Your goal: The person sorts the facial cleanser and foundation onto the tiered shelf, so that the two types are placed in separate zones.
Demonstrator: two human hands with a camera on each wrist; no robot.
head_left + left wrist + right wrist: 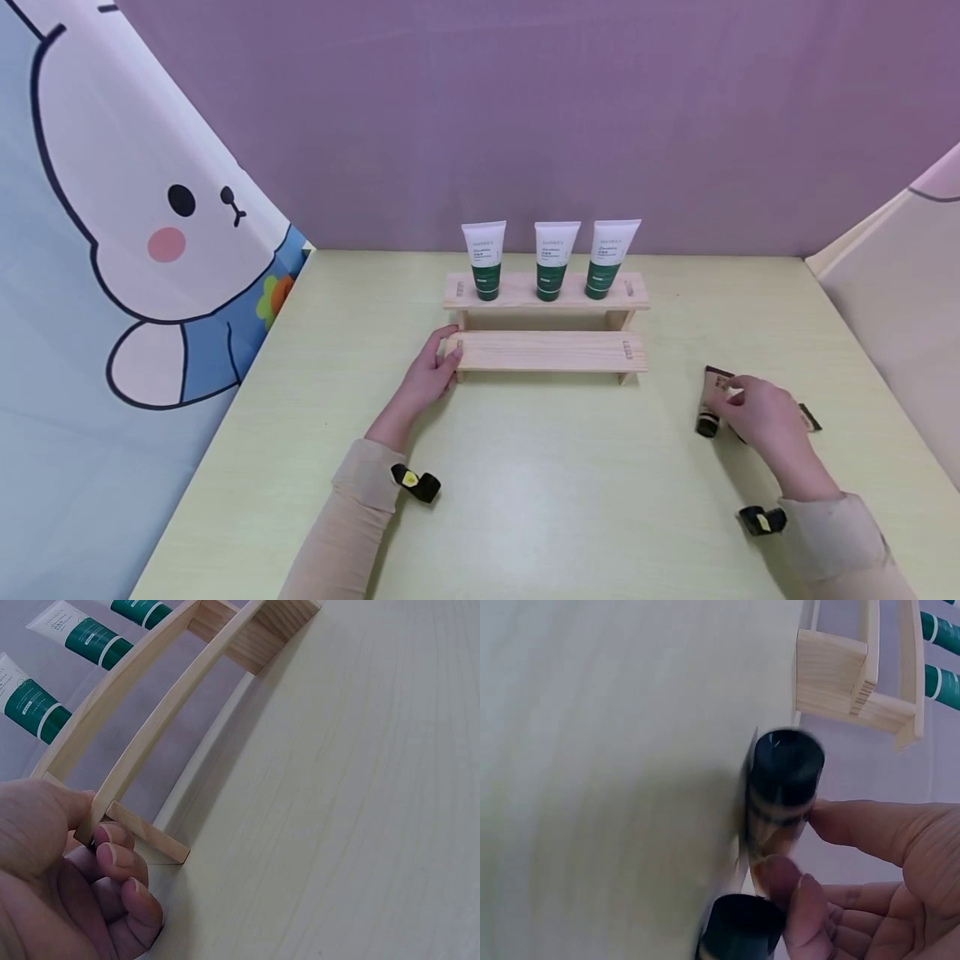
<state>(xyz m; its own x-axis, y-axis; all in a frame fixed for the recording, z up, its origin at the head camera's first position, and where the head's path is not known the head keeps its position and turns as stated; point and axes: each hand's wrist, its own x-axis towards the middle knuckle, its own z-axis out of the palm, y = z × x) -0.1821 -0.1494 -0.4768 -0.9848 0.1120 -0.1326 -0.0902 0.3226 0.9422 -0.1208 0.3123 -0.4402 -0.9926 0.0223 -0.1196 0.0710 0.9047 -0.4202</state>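
A two-tier wooden rack [547, 351] stands at the middle back; my left hand [431, 372] grips the left end of its lower shelf, thumb on top, fingers curled beneath in the left wrist view. Three white and green tubes [551, 260] stand cap-down on the upper shelf. On the right, my right hand [767, 417] pinches a brown tube with a black cap [786, 769] between thumb and fingers. In the right wrist view, a second black-capped tube [742, 927] lies beside it. The hand partly covers the brown tubes in the head view.
The pale wooden table [555, 500] stretches before the rack. Behind it hangs a purple cloth [525, 125], with a cartoon-printed cloth [127, 208] on the left and a pale cloth [900, 292] on the right. A dark tube end [810, 418] shows right of my right hand.
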